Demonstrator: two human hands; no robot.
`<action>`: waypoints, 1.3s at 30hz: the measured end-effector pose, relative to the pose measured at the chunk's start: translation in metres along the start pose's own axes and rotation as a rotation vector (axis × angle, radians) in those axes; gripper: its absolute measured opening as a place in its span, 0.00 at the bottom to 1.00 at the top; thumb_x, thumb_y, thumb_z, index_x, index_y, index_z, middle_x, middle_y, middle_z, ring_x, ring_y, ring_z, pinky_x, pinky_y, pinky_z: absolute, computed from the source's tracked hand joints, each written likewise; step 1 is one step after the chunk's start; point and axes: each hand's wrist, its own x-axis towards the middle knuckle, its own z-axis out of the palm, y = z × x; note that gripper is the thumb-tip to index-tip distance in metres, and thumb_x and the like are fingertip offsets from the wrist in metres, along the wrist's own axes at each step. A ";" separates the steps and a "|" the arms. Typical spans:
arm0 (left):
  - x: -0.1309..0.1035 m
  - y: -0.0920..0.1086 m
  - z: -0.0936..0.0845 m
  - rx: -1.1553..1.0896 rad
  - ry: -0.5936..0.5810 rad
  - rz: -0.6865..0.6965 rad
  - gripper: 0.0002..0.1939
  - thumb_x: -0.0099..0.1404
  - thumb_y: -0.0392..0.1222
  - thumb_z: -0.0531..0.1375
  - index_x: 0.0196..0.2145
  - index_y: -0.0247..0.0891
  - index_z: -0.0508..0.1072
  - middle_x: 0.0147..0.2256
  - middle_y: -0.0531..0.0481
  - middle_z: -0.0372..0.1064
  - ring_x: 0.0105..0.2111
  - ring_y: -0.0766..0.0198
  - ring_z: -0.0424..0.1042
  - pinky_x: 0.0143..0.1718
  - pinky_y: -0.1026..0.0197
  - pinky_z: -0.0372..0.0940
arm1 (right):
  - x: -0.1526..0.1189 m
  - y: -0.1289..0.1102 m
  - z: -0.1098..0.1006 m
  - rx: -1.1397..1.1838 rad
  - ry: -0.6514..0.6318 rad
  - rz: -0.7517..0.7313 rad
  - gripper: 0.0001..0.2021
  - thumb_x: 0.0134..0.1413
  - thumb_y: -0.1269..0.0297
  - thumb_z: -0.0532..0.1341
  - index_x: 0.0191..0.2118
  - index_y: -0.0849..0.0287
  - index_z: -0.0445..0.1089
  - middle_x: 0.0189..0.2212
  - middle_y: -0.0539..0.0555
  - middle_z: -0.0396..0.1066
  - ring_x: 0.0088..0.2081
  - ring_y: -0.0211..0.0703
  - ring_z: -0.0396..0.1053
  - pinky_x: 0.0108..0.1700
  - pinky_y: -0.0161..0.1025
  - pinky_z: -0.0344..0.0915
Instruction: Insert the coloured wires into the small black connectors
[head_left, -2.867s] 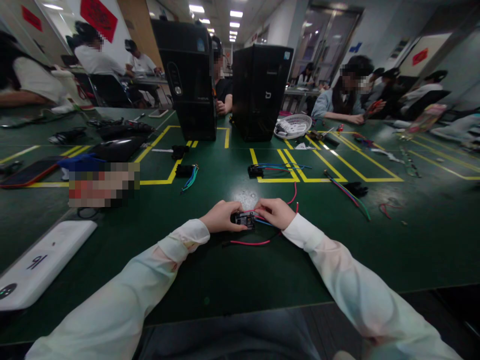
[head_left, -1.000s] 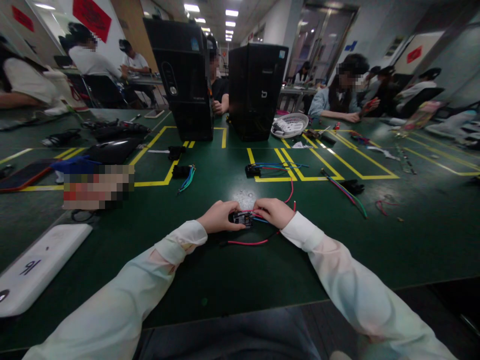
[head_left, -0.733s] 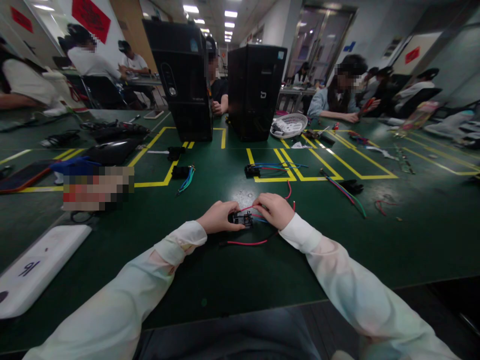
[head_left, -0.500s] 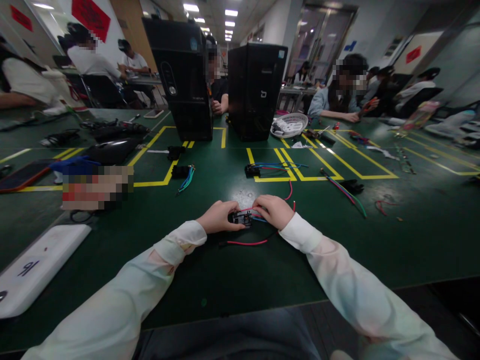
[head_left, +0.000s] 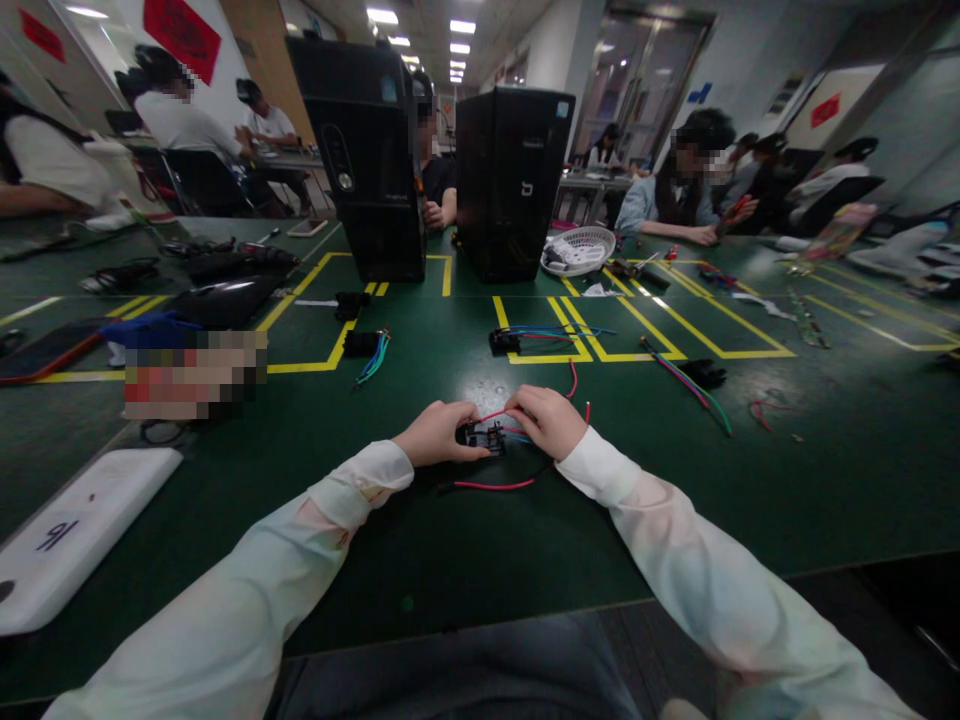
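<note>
In the head view my left hand [head_left: 436,434] is closed around a small black connector block [head_left: 487,438], its thumb along the near side. My right hand [head_left: 549,424] pinches a red wire [head_left: 493,415] whose left end reaches the block; its other end seems to come out beyond my fingers. Blue and red wires run from the block under my right hand. Just in front of the hands, a loose red wire with a black end [head_left: 495,486] lies on the green table [head_left: 420,560]. How the pinched wire meets the block is too small to tell.
Two black computer towers [head_left: 360,170] stand at the back. Nearer lie black connectors with wires [head_left: 504,342], one more with green and blue wires [head_left: 363,344], and a loose wire bundle [head_left: 686,385]. A white basket [head_left: 577,250] sits behind; a white case [head_left: 86,540] lies left.
My right hand has shifted slightly up and away from the block, and the red wire in its fingers now slants upward more. My left hand and the block stay in place.
</note>
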 end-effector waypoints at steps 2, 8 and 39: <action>0.000 0.001 -0.001 -0.017 -0.004 -0.003 0.19 0.50 0.55 0.62 0.32 0.36 0.68 0.29 0.53 0.68 0.29 0.63 0.66 0.31 0.63 0.54 | 0.000 0.004 0.001 0.039 -0.072 0.011 0.06 0.58 0.69 0.52 0.32 0.60 0.65 0.29 0.53 0.66 0.33 0.39 0.64 0.36 0.34 0.57; -0.001 -0.001 -0.001 -0.043 -0.004 0.012 0.19 0.51 0.54 0.61 0.34 0.37 0.69 0.31 0.52 0.68 0.31 0.62 0.67 0.32 0.63 0.55 | -0.001 0.010 0.002 0.082 -0.184 0.025 0.06 0.57 0.71 0.53 0.31 0.60 0.66 0.29 0.52 0.67 0.33 0.38 0.65 0.35 0.33 0.58; 0.000 0.001 -0.002 -0.019 -0.015 -0.008 0.18 0.51 0.54 0.61 0.32 0.36 0.67 0.31 0.51 0.67 0.30 0.62 0.66 0.31 0.63 0.55 | -0.001 0.010 0.007 0.106 -0.111 -0.015 0.07 0.58 0.72 0.50 0.32 0.60 0.64 0.30 0.53 0.64 0.33 0.39 0.63 0.37 0.34 0.59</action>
